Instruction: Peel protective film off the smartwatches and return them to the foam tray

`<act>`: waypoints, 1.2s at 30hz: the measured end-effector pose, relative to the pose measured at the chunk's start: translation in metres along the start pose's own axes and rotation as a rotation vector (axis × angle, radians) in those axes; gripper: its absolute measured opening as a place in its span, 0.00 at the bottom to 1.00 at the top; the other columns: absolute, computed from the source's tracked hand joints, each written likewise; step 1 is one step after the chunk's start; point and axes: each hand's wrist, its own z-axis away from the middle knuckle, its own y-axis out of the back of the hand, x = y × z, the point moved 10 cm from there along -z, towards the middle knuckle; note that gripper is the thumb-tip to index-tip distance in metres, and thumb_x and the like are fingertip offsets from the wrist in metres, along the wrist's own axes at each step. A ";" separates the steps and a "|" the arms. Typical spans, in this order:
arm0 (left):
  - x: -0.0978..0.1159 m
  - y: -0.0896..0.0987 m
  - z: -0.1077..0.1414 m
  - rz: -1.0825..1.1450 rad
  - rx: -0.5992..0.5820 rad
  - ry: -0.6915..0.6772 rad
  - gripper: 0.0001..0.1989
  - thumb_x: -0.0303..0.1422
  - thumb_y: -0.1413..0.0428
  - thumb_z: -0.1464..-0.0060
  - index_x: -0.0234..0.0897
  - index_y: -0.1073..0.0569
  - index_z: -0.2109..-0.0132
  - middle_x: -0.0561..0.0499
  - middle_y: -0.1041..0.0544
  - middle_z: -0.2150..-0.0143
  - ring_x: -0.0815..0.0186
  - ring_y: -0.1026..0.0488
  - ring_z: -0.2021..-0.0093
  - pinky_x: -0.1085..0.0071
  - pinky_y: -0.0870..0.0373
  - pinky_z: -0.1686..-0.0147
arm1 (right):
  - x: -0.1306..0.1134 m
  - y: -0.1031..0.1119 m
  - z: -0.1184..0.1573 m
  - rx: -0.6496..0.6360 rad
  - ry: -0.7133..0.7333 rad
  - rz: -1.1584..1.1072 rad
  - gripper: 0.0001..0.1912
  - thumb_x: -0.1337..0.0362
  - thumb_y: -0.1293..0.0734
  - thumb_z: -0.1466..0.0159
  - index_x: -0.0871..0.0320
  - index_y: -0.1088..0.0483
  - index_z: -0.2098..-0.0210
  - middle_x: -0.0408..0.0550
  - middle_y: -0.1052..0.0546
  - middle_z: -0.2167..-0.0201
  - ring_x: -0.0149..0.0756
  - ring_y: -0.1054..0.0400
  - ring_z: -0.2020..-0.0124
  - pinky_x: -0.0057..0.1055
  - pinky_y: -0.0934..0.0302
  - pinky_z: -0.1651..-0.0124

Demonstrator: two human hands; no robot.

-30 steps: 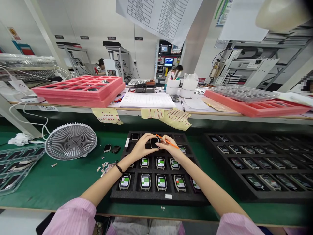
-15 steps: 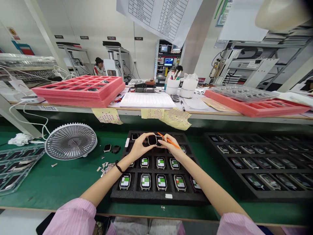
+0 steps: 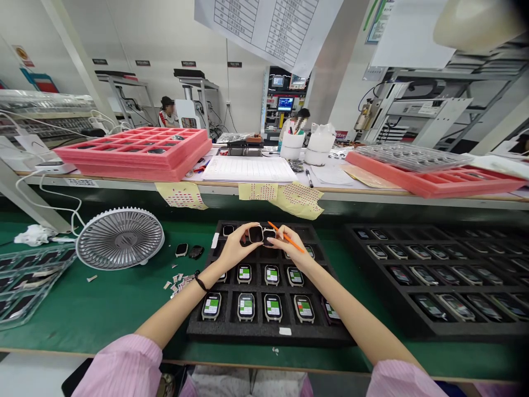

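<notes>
Between thumb and fingers, my left hand (image 3: 236, 245) grips a dark-screened smartwatch body (image 3: 255, 234). Close against it is a second watch body (image 3: 269, 236), held in my right hand (image 3: 290, 242). An orange pen-like stick (image 3: 286, 237) also lies across the right hand's fingers, slanting down to the right. Both hands are over a black foam tray (image 3: 258, 329). Watches with green-and-white screens sit in its front slots, such as one watch (image 3: 273, 307); one nearby watch (image 3: 304, 308) has some red on its screen. My forearms hide part of the tray.
A grey round fan (image 3: 120, 239) stands left, near two loose watch bodies (image 3: 182, 250) and small paper pieces (image 3: 178, 283). Another black tray of watches (image 3: 430, 325) lies right. Clear blister trays (image 3: 25, 286) are far left. Pink foam trays (image 3: 136, 165) rest on the shelf.
The watch in my left hand has tilted and shifted slightly left, and the second watch shows more. The orange stick has moved a little. My arms stay nearly in place.
</notes>
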 end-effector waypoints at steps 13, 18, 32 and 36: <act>-0.062 -0.019 0.001 0.500 -0.029 0.360 0.24 0.40 0.45 0.46 0.37 0.38 0.44 0.45 0.28 0.57 0.69 0.27 0.69 0.77 0.36 0.79 | -0.014 0.006 -0.003 0.056 0.115 0.148 0.28 0.53 0.24 0.54 0.54 0.49 0.82 0.44 0.26 0.74 0.47 0.28 0.57 0.39 0.40 0.54; -0.050 -0.006 -0.001 0.303 0.001 0.275 0.20 0.40 0.48 0.42 0.38 0.36 0.45 0.46 0.27 0.56 0.71 0.30 0.72 0.77 0.37 0.80 | -0.029 0.039 -0.007 0.190 0.252 0.448 0.25 0.50 0.29 0.48 0.53 0.49 0.81 0.39 0.37 0.81 0.40 0.31 0.68 0.33 0.42 0.62; -0.075 0.056 0.036 -0.172 -0.062 0.357 0.14 0.41 0.55 0.38 0.39 0.30 0.56 0.51 0.23 0.68 0.65 0.30 0.71 0.70 0.34 0.68 | -0.018 0.120 -0.018 0.389 0.076 1.139 0.19 0.58 0.37 0.43 0.52 0.50 0.83 0.42 0.35 0.83 0.35 0.40 0.79 0.30 0.48 0.72; -0.067 0.062 0.043 -0.387 -0.091 0.222 0.14 0.38 0.56 0.38 0.39 0.28 0.59 0.46 0.24 0.56 0.58 0.31 0.55 0.62 0.34 0.56 | -0.021 0.137 -0.013 0.396 0.005 1.185 0.16 0.59 0.35 0.43 0.52 0.47 0.81 0.44 0.31 0.81 0.38 0.35 0.76 0.31 0.45 0.70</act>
